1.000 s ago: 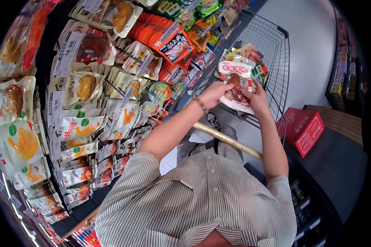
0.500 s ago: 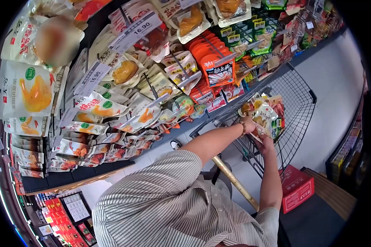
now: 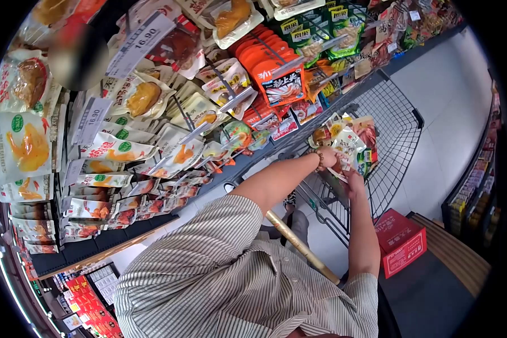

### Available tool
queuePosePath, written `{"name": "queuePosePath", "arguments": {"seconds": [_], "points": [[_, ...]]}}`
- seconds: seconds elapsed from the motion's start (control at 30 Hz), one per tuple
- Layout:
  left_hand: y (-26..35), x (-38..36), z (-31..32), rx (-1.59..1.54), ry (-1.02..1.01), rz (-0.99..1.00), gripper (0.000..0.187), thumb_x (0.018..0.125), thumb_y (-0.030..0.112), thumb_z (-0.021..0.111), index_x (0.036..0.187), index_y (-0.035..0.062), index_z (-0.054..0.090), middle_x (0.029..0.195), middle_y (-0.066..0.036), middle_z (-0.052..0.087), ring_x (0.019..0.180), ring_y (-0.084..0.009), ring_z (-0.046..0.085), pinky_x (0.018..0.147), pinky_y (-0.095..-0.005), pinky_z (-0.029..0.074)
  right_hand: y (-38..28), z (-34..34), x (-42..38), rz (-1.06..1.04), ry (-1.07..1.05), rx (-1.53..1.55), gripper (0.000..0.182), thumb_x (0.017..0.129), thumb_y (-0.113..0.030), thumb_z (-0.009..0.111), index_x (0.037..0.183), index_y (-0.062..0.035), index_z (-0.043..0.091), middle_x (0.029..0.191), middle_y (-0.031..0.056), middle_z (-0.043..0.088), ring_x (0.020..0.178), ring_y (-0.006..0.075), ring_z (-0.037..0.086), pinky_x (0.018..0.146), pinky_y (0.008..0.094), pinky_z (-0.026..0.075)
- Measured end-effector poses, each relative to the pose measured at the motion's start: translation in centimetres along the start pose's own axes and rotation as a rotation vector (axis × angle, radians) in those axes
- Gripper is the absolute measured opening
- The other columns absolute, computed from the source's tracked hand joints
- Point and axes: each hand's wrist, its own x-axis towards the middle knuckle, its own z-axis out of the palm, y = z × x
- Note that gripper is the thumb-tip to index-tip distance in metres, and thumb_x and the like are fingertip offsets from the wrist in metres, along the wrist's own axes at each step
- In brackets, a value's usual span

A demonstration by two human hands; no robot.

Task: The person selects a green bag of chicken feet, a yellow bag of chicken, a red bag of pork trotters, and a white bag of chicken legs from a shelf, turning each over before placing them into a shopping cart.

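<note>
My left hand [image 3: 328, 159], with a beaded bracelet at the wrist, is closed on the near edge of a white food pouch [image 3: 349, 144] with small red marks. My right hand [image 3: 354, 181] grips the lower side of the same pouch, its fingers partly hidden. Both hands are over the wire shopping cart [image 3: 391, 135]. Around the pouch are other bagged foods, among them a green-edged packet [image 3: 368, 156] and a reddish packet [image 3: 366, 128]. Overlap hides where one bag ends and another begins.
On the left, hanging food pouches [image 3: 25, 143] fill a rack with price tags [image 3: 141, 45]. Orange packets [image 3: 281, 79] hang farther along. A red box [image 3: 401, 242] stands right of my arm, and a gold tube [image 3: 298, 245] lies across the front of my body.
The view has shifted, so the rack, cart and hands appear farther left. My two hands remain together at the pouch, with little change in grip.
</note>
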Motion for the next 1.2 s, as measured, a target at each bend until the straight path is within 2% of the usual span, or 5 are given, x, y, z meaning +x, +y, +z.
{"name": "queuePosePath", "arguments": {"seconds": [0.23,0.47,0.8,0.87,1.2], "points": [[-0.4,3.8,1.6,0.216,0.077,-0.148,0.029,0.077,0.016,0.057,0.089,-0.0086,0.068,0.086,-0.025,0.068,0.069,-0.0318,0.070,0.063,-0.0383,0.056,1.9,-3.2,5.1,-0.045,0.040,0.107,0.042,0.088,0.006,0.045,0.130,0.0030,0.048,0.113,0.0177,0.063,0.097,0.0281,0.065,0.088,0.0398,0.054],[-1.4,5.0,3.5,0.088,0.222,-0.007,0.042,0.072,0.021,0.066,0.110,0.0020,0.067,0.104,-0.018,0.069,0.100,-0.0326,0.065,0.088,-0.0387,0.051,2.3,-3.7,4.9,-0.048,0.214,0.158,0.054,0.086,0.005,0.052,0.137,0.0009,0.037,0.123,0.0184,0.054,0.103,0.0275,0.061,0.086,0.0385,0.054],[-0.3,2.8,2.7,0.100,0.136,0.099,0.049,0.067,0.024,0.076,0.110,0.0019,0.067,0.100,-0.019,0.069,0.094,-0.0301,0.067,0.083,-0.0375,0.051,3.9,-5.0,4.2,0.011,0.158,0.107,0.044,0.090,-0.002,0.051,0.133,0.0021,0.040,0.109,0.0114,0.059,0.086,0.0194,0.061,0.071,0.0281,0.054],[1.1,1.3,1.3,0.149,-0.015,0.010,0.041,0.075,0.021,0.066,0.110,-0.0002,0.065,0.104,-0.022,0.068,0.090,-0.0322,0.068,0.076,-0.0387,0.055,3.7,-4.7,3.8,0.016,0.144,0.090,0.034,0.089,-0.001,0.050,0.123,0.0006,0.046,0.093,0.0063,0.059,0.067,0.0130,0.056,0.058,0.0255,0.051],[0.0,-19.1,-4.9,0.184,0.306,0.418,0.045,0.085,0.028,0.065,0.123,0.0031,0.059,0.111,-0.017,0.066,0.099,-0.0294,0.065,0.087,-0.0382,0.051,4.6,-3.4,2.7,0.123,0.123,0.000,0.014,0.094,-0.015,0.050,0.104,-0.0047,0.053,0.085,0.0046,0.061,0.069,0.0150,0.057,0.062,0.0268,0.049]]}}
